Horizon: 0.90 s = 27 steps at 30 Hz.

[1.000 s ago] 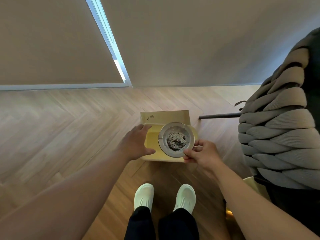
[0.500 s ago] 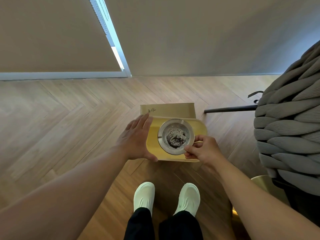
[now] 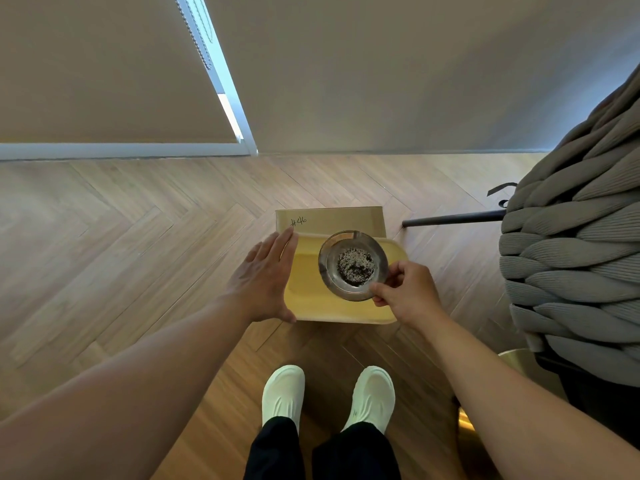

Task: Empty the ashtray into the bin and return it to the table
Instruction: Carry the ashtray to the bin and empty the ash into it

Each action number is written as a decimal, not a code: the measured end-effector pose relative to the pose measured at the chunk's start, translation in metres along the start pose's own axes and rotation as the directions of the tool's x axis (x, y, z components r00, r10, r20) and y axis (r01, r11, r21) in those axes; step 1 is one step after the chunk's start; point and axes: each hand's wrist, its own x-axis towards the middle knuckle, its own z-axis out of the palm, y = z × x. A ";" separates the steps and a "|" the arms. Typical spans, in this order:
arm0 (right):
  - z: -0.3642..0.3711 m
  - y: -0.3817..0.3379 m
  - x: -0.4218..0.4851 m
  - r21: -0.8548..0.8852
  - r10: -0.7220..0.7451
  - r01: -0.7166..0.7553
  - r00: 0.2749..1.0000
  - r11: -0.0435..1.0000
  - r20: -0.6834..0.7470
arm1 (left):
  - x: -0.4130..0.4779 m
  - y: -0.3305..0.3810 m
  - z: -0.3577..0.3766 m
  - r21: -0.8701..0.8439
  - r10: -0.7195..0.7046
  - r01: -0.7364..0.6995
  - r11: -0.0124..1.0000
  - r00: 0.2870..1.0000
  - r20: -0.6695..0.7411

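Note:
A round glass ashtray (image 3: 329, 271) with a heap of dark and pale ash in its middle hangs level over the yellow bin (image 3: 304, 289) on the floor. My right hand (image 3: 407, 292) pinches the ashtray's near right rim. Flat against the bin's left side lies my left hand (image 3: 265, 280), fingers stretched out and together, thumb at the near corner. A cardboard flap (image 3: 332, 220) marked "#46" stands behind the bin.
Herringbone wood floor (image 3: 138, 254) all around. A chair of thick grey knotted cushion (image 3: 571, 265) stands at the right with a dark metal leg (image 3: 453, 218) reaching toward the bin. My white shoes (image 3: 284, 393) are just before the bin. Wall and window blind behind.
My left hand has slid from the bin's near left corner up along its left side, fingers now straightened. The ashtray stays over the bin. The view has moved closer.

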 end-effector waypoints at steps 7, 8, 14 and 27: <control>0.001 -0.002 0.001 -0.183 -0.165 0.148 0.983 0.972 -0.079 | -0.001 0.001 0.002 0.007 -0.008 0.008 1.000 1.000 0.004; 0.001 -0.002 0.000 -0.222 -0.216 0.192 0.973 0.956 -0.087 | -0.001 0.001 0.002 0.007 -0.011 0.011 1.000 1.000 0.001; 0.004 0.006 -0.014 -0.665 -0.832 0.651 0.549 0.367 0.078 | 0.001 0.002 0.002 0.000 -0.025 0.025 1.000 1.000 -0.003; 0.000 0.015 -0.018 -0.741 -0.918 0.649 0.378 0.172 0.117 | 0.002 0.005 -0.004 -0.010 -0.030 0.030 1.000 0.999 0.020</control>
